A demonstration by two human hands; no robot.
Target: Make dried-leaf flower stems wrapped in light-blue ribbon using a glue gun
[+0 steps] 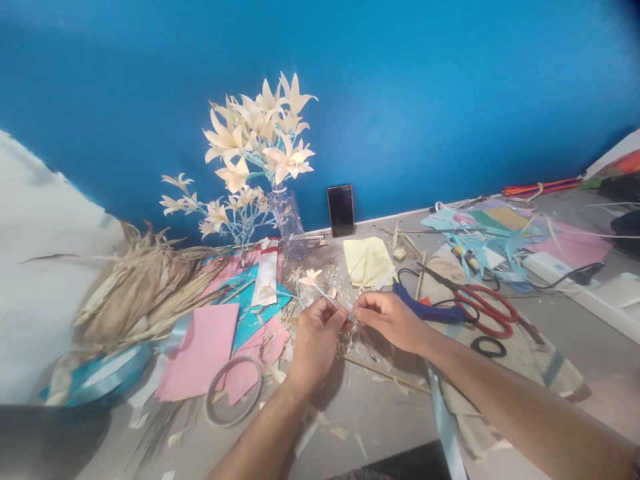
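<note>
A small cream artificial flower [311, 277] tops a thin stem wrapped in light blue [327, 299]. My left hand [317, 340] is closed around this stem, thumb and fingers pinched together. Close beside it, my right hand [387, 321] pinches at the stem's lower end, its fingertips partly hiding what they grip. Under both hands lie dry husk scraps and a thin stick [385, 373]. A light blue ribbon [445, 423] runs from below my right wrist to the front edge. Behind stands a clear bottle [289, 223] holding a bunch of cream flowers [265, 127].
On the right lie red-handled scissors [487, 310], a blue glue gun [427, 308] and a cloth [530, 360]. To the left are dried husks [135, 287], pink paper [200, 350], a tape ring [234, 390] and a ribbon roll [107, 373]. A phone [341, 210] leans against the wall.
</note>
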